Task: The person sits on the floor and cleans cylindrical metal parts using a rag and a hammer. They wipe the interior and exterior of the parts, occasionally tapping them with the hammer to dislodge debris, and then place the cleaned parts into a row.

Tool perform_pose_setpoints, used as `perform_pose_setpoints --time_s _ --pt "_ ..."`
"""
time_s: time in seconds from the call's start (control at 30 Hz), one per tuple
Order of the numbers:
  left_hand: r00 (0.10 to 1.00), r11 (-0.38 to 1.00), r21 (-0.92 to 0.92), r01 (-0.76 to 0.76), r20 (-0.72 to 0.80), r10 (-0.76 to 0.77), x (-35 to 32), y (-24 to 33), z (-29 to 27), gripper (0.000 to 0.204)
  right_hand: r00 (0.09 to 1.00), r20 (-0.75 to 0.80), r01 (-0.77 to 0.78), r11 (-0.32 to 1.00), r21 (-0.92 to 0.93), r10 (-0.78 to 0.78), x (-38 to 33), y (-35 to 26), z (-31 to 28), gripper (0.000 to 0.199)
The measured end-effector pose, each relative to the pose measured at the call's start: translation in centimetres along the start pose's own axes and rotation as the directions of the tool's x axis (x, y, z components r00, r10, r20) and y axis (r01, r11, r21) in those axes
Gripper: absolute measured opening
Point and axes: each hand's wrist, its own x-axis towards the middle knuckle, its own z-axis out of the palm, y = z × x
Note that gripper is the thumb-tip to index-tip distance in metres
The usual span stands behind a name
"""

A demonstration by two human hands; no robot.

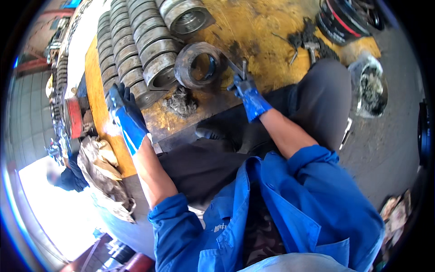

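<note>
My left hand, in a blue glove with dark fingertips, is open beside the near end of the stacked metal rings. My right hand, gloved the same way, is closed around a thin flat metal tool. The tool's far end points at a loose thick metal ring; I cannot tell whether they touch. That ring stands on edge on the worn yellow bench, with its hole facing me. A grey wad of rag lies just below it, between my hands.
Rows of metal rings lie along the bench's left. A dark clump with metal tools and a black bucket are at the back right. A plastic-wrapped container stands beyond my knee. Crumpled cloth hangs at the bench's left.
</note>
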Motion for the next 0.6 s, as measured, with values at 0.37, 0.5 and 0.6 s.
perform_pose_setpoints --time_s 0.37,0.5,0.6 --pt "0.986 0.994 -0.114 -0.004 -0.167 -0.015 2.0 -1.0 -2.3 0.065 0.991 0.128 0.079 0.902 -0.424 -0.027 -3.7 -7.8 4.6 0.026" --pt "0.938 0.934 0.350 -0.071 -0.295 0.182 1.7 0.4 -3.0 0.060 1.000 -0.013 -0.030 0.903 -0.429 0.027 -3.3 -9.0 5.1 0.020" --pt "0.900 0.637 0.743 -0.207 -0.111 0.422 5.0 -4.4 -7.7 0.069 0.991 -0.062 -0.135 0.905 -0.403 0.120 -2.8 -10.0 6.6 0.017"
